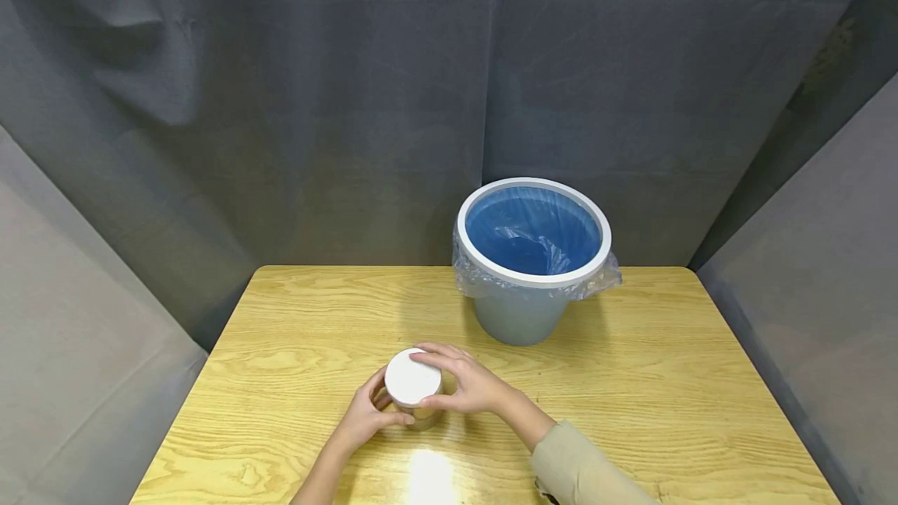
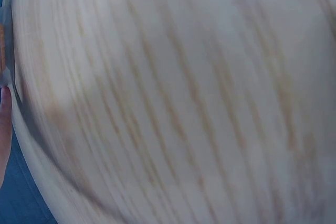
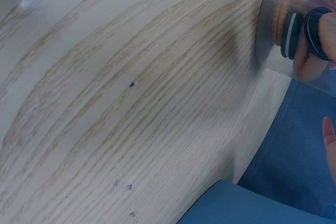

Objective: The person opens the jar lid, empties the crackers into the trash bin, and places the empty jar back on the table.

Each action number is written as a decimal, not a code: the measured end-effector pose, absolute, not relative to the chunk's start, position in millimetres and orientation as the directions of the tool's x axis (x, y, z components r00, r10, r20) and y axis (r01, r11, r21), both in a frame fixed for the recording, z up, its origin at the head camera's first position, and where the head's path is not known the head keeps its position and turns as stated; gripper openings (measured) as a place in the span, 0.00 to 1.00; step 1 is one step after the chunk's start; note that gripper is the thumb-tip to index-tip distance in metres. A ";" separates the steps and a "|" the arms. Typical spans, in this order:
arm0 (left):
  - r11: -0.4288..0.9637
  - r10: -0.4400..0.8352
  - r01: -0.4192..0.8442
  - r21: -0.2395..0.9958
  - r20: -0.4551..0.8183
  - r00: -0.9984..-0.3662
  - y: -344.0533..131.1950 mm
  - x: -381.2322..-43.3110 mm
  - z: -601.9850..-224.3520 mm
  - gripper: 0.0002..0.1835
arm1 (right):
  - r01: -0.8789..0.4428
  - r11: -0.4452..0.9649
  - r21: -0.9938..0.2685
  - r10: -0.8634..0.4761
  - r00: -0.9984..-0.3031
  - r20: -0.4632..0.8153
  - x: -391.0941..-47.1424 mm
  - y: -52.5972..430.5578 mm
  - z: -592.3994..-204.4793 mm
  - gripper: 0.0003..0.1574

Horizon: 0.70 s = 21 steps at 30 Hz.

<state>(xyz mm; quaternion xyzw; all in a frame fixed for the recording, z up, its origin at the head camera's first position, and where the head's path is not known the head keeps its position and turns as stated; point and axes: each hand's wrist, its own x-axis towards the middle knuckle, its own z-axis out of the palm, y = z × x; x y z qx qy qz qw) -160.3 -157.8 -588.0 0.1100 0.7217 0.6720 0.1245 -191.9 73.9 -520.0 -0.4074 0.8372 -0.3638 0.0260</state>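
A clear jar (image 1: 423, 416) with a round white lid (image 1: 413, 377) stands upright on the table near its front. In the right wrist view the jar (image 3: 286, 66) shows round biscuits inside, tan ones (image 3: 280, 23) and dark ones with a white layer (image 3: 292, 35). My left hand (image 1: 362, 416) grips the jar's side from the left, thumb in front. From the right, my right hand (image 1: 468, 382) holds the lid, with thumb and fingers around its rim. Only a sliver of the jar (image 2: 5, 45) and a fingertip (image 2: 4, 124) appear in the left wrist view.
A grey-blue bin (image 1: 519, 316) with a white rim ring (image 1: 533, 280) and a clear plastic liner (image 1: 596, 277) stands at the back of the wooden table (image 1: 295, 349), right of the jar. Dark grey curtain (image 1: 337, 100) hangs behind the table, and lighter cloth (image 1: 77, 318) flanks it.
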 end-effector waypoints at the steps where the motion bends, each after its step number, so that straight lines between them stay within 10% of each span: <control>1: 0.075 0.326 -0.006 0.997 -0.030 -0.945 -157.8 -160.3 -588.1 0.47 | -0.663 0.405 -0.630 -0.701 -0.667 0.252 -191.8 74.0 -519.7 0.42; 21: 0.059 0.355 0.010 0.998 -0.012 -0.935 -159.5 -162.3 -592.6 0.47 | -0.684 0.416 -0.599 -0.671 -0.675 0.305 -184.3 73.3 -521.8 0.42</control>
